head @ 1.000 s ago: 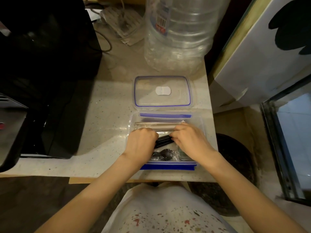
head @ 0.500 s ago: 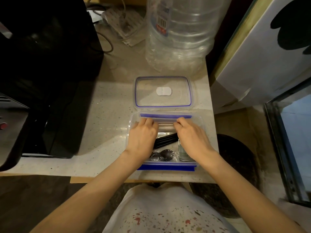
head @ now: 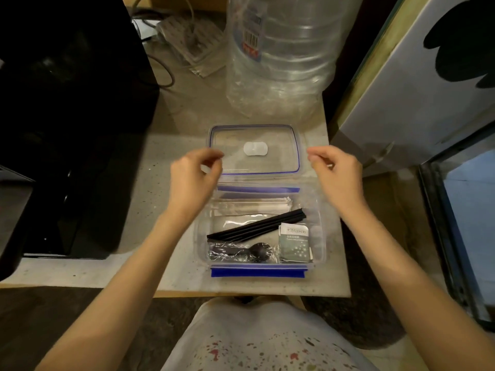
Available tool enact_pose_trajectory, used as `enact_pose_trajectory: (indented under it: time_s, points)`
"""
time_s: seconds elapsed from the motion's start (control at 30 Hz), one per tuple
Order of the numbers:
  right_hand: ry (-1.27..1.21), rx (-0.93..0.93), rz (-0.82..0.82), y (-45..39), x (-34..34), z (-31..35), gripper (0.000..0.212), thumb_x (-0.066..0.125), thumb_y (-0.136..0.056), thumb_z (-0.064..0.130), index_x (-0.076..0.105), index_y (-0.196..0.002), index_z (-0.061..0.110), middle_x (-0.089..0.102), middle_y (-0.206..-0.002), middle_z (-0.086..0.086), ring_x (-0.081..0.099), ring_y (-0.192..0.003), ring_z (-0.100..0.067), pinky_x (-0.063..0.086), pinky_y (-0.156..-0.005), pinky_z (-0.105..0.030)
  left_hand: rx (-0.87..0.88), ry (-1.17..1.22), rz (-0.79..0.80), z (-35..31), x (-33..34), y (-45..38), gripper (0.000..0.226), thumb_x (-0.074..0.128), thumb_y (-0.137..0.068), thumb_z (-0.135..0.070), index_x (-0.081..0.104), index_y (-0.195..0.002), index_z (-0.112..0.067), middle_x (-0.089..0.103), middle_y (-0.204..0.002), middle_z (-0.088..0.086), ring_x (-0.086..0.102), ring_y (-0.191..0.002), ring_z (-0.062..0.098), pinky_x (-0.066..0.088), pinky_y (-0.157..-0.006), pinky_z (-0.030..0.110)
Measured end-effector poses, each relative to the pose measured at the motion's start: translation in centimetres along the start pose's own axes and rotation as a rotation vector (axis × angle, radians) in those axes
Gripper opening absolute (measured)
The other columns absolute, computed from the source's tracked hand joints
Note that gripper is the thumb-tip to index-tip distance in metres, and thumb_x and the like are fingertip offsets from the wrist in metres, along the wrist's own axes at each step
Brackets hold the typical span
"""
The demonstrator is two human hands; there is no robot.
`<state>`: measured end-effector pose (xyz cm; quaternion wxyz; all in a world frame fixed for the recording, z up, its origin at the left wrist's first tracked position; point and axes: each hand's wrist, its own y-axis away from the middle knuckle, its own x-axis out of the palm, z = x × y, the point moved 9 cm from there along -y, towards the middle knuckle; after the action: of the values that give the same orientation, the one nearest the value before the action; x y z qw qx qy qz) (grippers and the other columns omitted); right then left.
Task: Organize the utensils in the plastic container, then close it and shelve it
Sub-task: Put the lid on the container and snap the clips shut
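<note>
Both hands left the container [head: 320,210] w/ utensils sorted. Left hand [head: 194,174] & right hand [head: 336,171], fingers loosely curled, empty, flank the lid [head: 267,135]. Closing's next, prob.

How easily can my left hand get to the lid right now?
Probably easily. The left hand hovers at the lid's left edge, empty, with nothing between them. The lid lies flat on the counter behind the container.

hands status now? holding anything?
Left hand: open, fingers curled, empty, beside the lid.
Right hand: open, fingers curled, empty, at the lid's other side.
</note>
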<state>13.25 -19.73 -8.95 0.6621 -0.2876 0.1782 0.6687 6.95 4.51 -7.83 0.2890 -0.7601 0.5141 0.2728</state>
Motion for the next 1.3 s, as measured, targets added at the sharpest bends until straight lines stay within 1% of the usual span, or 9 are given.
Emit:
enact_pose_trajectory:
  time_s: [0.1,0.27,0.4,0.57,0.83,0.97,1.07,1.13,1.3]
  points:
    - [0.134,0.158,0.152,-2.1,2.1,-3.5,0.026,0.055,-0.091,0.008,0.063,-0.114,0.006,0.067,-0.114,-0.012,0.061,-0.101,-0.021,0.042,-0.078,-0.018,-0.155,0.027,-0.006,3.3,1.7,-2.1,0.021,0.058,-0.088,-0.010,0.068,-0.106,-0.007,0.072,-0.101,0.009,0.056,-0.079,0.007,0.040,-0.069,0.007]
    - [0.285,0.319,0.178,-3.0,3.9,-7.1,0.034,0.054,-0.092,0.014,0.053,-0.124,0.003,0.060,-0.124,-0.019,0.057,-0.110,-0.032,0.047,-0.091,-0.037,-0.428,0.019,0.059,8.2,4.8,-3.7,0.038,0.061,-0.088,-0.021,0.053,-0.123,-0.009,0.058,-0.121,0.014,0.057,-0.097,0.021,0.047,-0.090,0.033]
    - [0.216,0.351,0.166,-3.8,4.4,-7.6,0.028,0.052,-0.092,0.014,0.061,-0.116,0.002,0.064,-0.119,-0.017,0.058,-0.108,-0.031,0.045,-0.088,-0.031,-0.470,0.016,0.087,8.7,5.2,-4.2,0.015,0.061,-0.087,-0.014,0.066,-0.096,-0.003,0.065,-0.102,0.019,0.059,-0.095,0.031,0.047,-0.086,0.035]
    - [0.141,0.330,0.153,-4.0,5.0,-6.9,0.025,0.059,-0.088,0.008,0.065,-0.111,-0.001,0.067,-0.113,-0.018,0.062,-0.105,-0.029,0.047,-0.092,-0.033,-0.488,0.030,0.063,8.7,4.9,-4.2,0.024,0.062,-0.080,-0.004,0.067,-0.103,0.000,0.070,-0.102,0.019,0.064,-0.097,0.034,0.052,-0.090,0.038]
    - [0.191,0.343,0.039,-3.6,3.3,-6.3,0.013,0.060,-0.082,0.002,0.072,-0.085,-0.002,0.073,-0.092,-0.019,0.067,-0.089,-0.033,0.054,-0.077,-0.032,-0.469,0.083,-0.010,7.6,3.6,-4.0,0.024,0.064,-0.080,-0.001,0.068,-0.104,-0.002,0.071,-0.097,0.017,0.065,-0.088,0.031,0.054,-0.087,0.036]
    - [0.003,0.368,-0.117,-2.2,1.1,-6.2,0.024,0.064,-0.081,0.002,0.069,-0.105,0.001,0.072,-0.104,-0.016,0.066,-0.097,-0.027,0.052,-0.085,-0.031,-0.373,0.125,-0.161,5.5,1.9,-3.4,0.028,0.062,-0.084,-0.001,0.063,-0.112,-0.005,0.060,-0.093,0.001,0.057,-0.083,0.015,0.050,-0.080,0.027]
    - [-0.334,0.452,-0.180,-0.8,0.7,-6.6,0.024,0.060,-0.085,-0.001,0.066,-0.108,0.002,0.068,-0.098,-0.014,0.067,-0.080,-0.018,0.057,-0.068,-0.024,-0.258,0.190,-0.257,4.0,0.5,-2.5,0.022,0.065,-0.084,-0.004,0.063,-0.106,-0.007,0.061,-0.092,-0.001,0.059,-0.082,0.014,0.044,-0.066,0.002]
    - [-0.594,0.550,-0.214,0.4,0.8,-6.6,0.020,0.053,-0.089,0.000,0.065,-0.105,0.000,0.066,-0.096,-0.012,0.067,-0.085,-0.022,0.055,-0.065,-0.017,-0.207,0.247,-0.294,3.5,-0.2,-1.6,0.014,0.063,-0.084,-0.003,0.063,-0.098,-0.005,0.064,-0.089,0.004,0.061,-0.080,0.017,0.042,-0.060,-0.003]
    - [-0.895,0.619,-0.217,3.1,0.4,-4.8,0.020,0.053,-0.090,0.015,0.070,-0.098,0.007,0.070,-0.097,-0.007,0.066,-0.087,-0.015,0.052,-0.079,-0.023,-0.172,0.439,-0.222,2.7,-0.4,1.2,0.036,0.063,-0.081,0.005,0.062,-0.116,-0.002,0.064,-0.108,0.004,0.062,-0.099,0.017,0.046,-0.080,0.001]
